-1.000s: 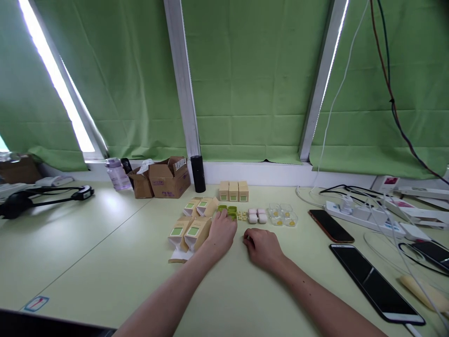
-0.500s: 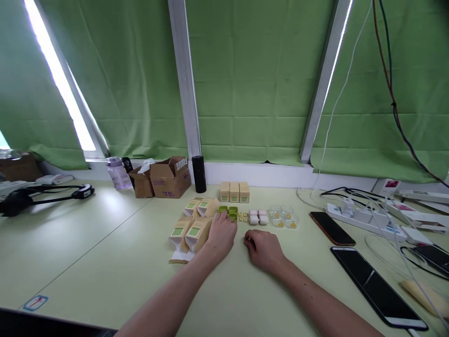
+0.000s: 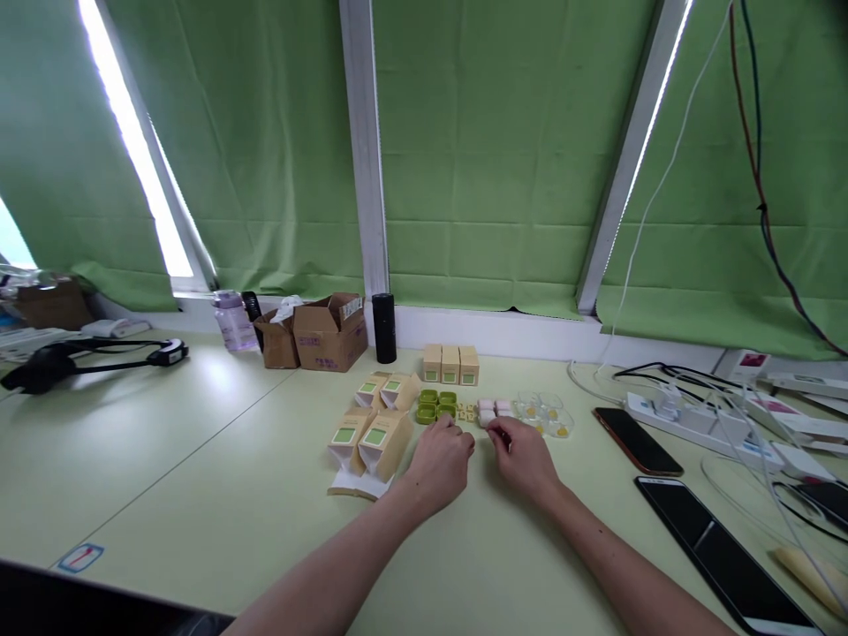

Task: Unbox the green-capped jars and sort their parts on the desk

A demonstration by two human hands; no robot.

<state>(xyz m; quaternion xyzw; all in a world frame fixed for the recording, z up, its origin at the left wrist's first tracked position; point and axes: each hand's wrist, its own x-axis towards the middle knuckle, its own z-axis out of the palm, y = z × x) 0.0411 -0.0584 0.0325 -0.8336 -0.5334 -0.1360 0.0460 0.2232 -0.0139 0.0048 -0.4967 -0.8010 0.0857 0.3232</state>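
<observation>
My left hand (image 3: 441, 461) rests on the table as a loose fist. Its knuckles are just short of a cluster of small green trays (image 3: 435, 406). My right hand (image 3: 528, 455) reaches forward, its fingertips pinched on the nearest of several small white cases (image 3: 494, 405). Tiny yellow pieces (image 3: 467, 412) lie between the trays and the cases. Clear shells with yellow inserts (image 3: 551, 412) sit right of the cases. Open tan cartons with green labels (image 3: 372, 437) lie left of my left hand. Three closed tan cartons (image 3: 450, 364) stand in a row behind.
A black cylinder (image 3: 383, 329), cardboard boxes (image 3: 329, 333) and a pale bottle (image 3: 230, 320) stand along the green-curtained window. Two phones (image 3: 637, 439) (image 3: 719, 543), a power strip (image 3: 689, 415) and cables lie to the right. A black headset (image 3: 59, 362) lies far left.
My left hand has drawn back from the green trays, which now show fully. My right hand has moved forward from the bare table to the white cases. The view has shifted slightly.
</observation>
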